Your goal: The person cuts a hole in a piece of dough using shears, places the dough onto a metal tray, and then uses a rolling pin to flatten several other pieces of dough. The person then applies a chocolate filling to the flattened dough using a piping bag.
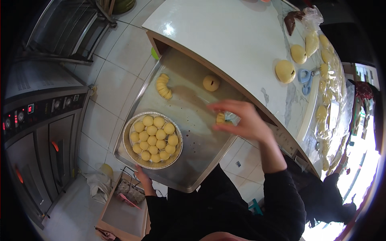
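A metal baking tray (197, 154) tilts between me and the table, and my left hand (144, 179) grips its near left edge, its fingers partly hidden. My right hand (247, 122) hovers above the tray's right side with thumb and fingers apart. Between them shows a ridged dough piece (220, 118), with a bit of clear plastic (232, 117) near the palm. Contact with the hand cannot be made out. A curved ridged roll (163, 86) and a round bun with a dark hole (211, 83) lie farther back. A round foil pan (126, 138) of small dough balls (152, 140) stands at the tray's left.
On the white table (225, 32) are dough rounds (285, 71), blue scissors (305, 80), a dark-filled piping bag (291, 22) and plastic-covered dough (325, 88). An oven (48, 116) stands left. Below it are a wooden drawer-like box (122, 215) and a cloth (98, 186).
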`<state>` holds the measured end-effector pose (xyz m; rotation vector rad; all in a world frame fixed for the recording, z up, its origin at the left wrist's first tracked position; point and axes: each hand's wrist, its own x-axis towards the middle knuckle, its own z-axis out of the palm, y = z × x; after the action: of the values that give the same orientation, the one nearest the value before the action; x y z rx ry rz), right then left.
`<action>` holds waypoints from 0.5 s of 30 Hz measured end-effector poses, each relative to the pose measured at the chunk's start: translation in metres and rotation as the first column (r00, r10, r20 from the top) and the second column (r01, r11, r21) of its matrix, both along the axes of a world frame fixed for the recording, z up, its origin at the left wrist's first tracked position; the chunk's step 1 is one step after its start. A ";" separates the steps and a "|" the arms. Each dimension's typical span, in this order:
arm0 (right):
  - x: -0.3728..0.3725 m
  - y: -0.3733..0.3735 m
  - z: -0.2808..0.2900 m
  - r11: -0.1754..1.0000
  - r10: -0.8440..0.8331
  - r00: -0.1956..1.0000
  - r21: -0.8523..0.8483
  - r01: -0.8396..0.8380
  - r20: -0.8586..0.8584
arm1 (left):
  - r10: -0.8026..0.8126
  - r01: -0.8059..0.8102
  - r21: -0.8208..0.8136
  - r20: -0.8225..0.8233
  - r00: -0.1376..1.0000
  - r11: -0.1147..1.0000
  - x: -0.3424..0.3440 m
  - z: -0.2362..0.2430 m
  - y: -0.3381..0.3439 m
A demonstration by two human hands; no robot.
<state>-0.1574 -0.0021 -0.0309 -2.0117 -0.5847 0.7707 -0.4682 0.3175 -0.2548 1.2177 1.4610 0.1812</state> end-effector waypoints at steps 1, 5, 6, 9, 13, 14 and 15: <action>-0.003 -0.009 0.036 0.990 -0.079 0.992 0.125 0.067 0.096 | -0.008 0.009 -0.019 0.044 0.999 1.000 -0.003 0.001 0.001; 0.024 -0.065 0.090 0.662 -0.537 0.531 -0.063 0.747 0.655 | 0.026 -0.027 -0.041 -0.007 1.000 0.999 -0.008 0.000 0.001; 0.032 -0.071 0.090 0.649 -0.540 0.520 -0.065 0.758 0.662 | 0.010 -0.010 -0.050 -0.003 1.000 0.999 -0.008 -0.004 0.004; 0.054 -0.086 0.067 0.672 -0.442 0.720 -0.333 0.661 0.535 | 0.016 -0.012 -0.062 0.077 0.997 0.998 -0.016 -0.009 0.004; 0.070 -0.107 0.053 0.730 -0.249 0.801 -0.438 0.525 0.545 | 0.000 0.001 -0.068 0.012 1.000 0.998 -0.015 -0.010 0.008; 0.073 -0.108 0.052 0.711 -0.301 0.800 -0.436 0.551 0.519 | -0.007 0.009 -0.073 0.017 1.000 0.997 -0.013 -0.008 0.007; 0.072 -0.104 0.060 0.737 -0.382 0.795 -0.364 0.570 0.471 | 0.035 -0.035 -0.063 -0.001 0.999 0.997 -0.008 -0.003 0.002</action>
<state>-0.0852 -0.1062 0.0288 -2.6607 -0.0197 0.2132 -0.4765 0.3199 -0.2575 1.1413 1.4778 0.1577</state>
